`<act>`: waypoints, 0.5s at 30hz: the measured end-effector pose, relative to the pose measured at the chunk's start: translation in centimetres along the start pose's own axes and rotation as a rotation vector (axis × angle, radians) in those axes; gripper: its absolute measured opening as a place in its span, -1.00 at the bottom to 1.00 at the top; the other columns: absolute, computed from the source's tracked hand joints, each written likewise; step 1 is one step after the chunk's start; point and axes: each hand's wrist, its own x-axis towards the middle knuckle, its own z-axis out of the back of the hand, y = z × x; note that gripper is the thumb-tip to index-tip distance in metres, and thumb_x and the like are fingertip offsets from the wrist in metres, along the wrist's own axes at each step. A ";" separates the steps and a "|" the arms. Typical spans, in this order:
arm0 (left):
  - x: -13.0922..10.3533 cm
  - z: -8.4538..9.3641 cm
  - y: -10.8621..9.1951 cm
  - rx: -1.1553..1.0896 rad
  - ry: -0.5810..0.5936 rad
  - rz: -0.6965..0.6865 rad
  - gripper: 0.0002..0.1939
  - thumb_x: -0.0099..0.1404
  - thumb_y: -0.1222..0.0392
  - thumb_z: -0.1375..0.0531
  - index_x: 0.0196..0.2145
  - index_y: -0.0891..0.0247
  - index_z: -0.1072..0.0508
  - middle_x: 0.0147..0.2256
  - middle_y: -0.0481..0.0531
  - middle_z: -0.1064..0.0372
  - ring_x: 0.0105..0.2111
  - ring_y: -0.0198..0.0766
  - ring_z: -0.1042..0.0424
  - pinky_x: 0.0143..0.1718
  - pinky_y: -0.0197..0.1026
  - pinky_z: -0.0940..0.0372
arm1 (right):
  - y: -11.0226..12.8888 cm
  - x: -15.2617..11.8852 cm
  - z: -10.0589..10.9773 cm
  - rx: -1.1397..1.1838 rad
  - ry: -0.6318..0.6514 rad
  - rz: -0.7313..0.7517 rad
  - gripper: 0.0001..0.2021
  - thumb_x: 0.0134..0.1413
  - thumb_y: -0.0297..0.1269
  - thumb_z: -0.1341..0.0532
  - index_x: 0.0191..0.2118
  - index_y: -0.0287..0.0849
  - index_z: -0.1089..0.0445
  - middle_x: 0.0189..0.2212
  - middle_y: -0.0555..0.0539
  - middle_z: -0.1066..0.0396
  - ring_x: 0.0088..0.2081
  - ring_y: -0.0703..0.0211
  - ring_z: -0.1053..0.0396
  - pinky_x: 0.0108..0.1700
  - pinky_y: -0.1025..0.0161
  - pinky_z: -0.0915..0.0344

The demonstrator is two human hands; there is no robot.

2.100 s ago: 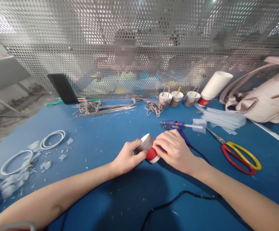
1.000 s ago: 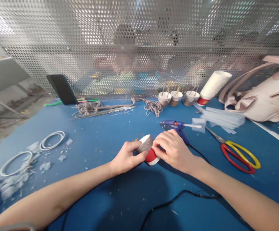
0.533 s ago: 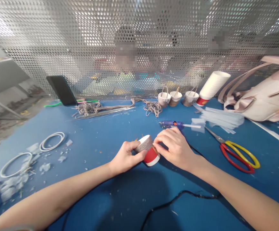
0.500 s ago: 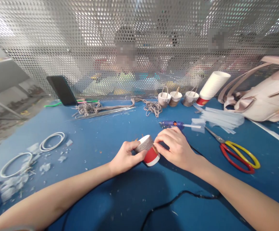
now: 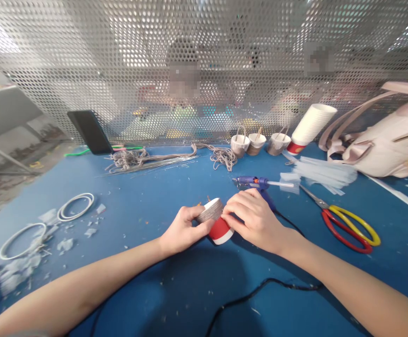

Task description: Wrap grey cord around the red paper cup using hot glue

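Observation:
A red and white paper cup (image 5: pixel 220 230), its upper part wrapped in grey cord, is tilted above the middle of the blue table. My left hand (image 5: pixel 183 230) is closed round its left side, thumb across the front. On the cup's right side, the fingertips of my right hand (image 5: pixel 253 216) are pinched together at the lower edge of the cord wrap; what they pinch is too small to make out. Beyond my right hand lies a blue glue gun (image 5: pixel 251 180) with a clear stick in its back.
Red and yellow scissors (image 5: pixel 347 229), clear glue sticks (image 5: pixel 325 172) and a pale bag (image 5: pixel 393 135) are at right. Along the perforated screen (image 5: pixel 204 70) stand small wrapped cups (image 5: pixel 240 146), stacked cups (image 5: pixel 311 126), cord bundles (image 5: pixel 128 159) and a phone (image 5: pixel 89 132). White rings (image 5: pixel 75 207) lie left.
My right hand has shifted slightly left and down along the cup, covering more of its right side. My left hand keeps its hold almost unchanged.

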 end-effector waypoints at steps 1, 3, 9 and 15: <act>0.0 0.0 0.1 -0.004 0.007 -0.004 -0.74 0.13 0.14 -0.07 -0.63 0.30 -0.22 -0.64 -0.15 -0.02 -0.60 -0.44 -0.01 -0.56 -0.36 -0.04 | 0.0 -0.1 -0.1 -0.005 0.005 -0.008 -0.82 0.20 -0.43 -0.07 -0.43 -0.20 -0.29 -0.48 -0.03 -0.38 -0.41 0.20 -0.27 -0.26 0.19 -0.07; 0.0 0.0 0.2 -0.006 0.012 -0.021 -0.74 0.14 0.15 -0.07 -0.63 0.30 -0.21 -0.64 -0.15 -0.01 -0.60 -0.43 -0.02 -0.55 -0.35 -0.04 | 0.0 -0.1 -0.2 -0.005 0.006 -0.016 -0.83 0.20 -0.43 -0.06 -0.42 -0.20 -0.28 -0.48 -0.03 -0.37 -0.41 0.20 -0.27 -0.26 0.19 -0.07; 0.0 0.2 0.3 -0.019 0.020 -0.076 -0.78 0.17 0.14 -0.06 -0.54 0.32 -0.31 -0.55 -0.06 -0.22 -0.51 -0.36 -0.19 -0.43 -0.30 -0.18 | 0.1 0.0 -0.3 0.186 -0.036 -0.139 -0.84 0.22 -0.39 -0.07 -0.41 -0.18 -0.27 -0.45 -0.02 -0.36 -0.37 0.20 -0.31 -0.26 0.18 -0.16; -0.1 0.8 0.8 -0.068 -0.006 -0.130 -0.72 0.23 0.08 -0.01 -0.44 0.33 -0.38 -0.43 0.03 -0.36 -0.41 -0.26 -0.32 -0.31 -0.24 -0.25 | 0.5 -0.3 -0.1 0.485 0.014 -0.447 -0.72 0.14 -0.19 -0.15 -0.06 -0.18 -0.23 -0.19 -0.14 -0.36 -0.22 0.13 -0.37 -0.17 0.13 -0.35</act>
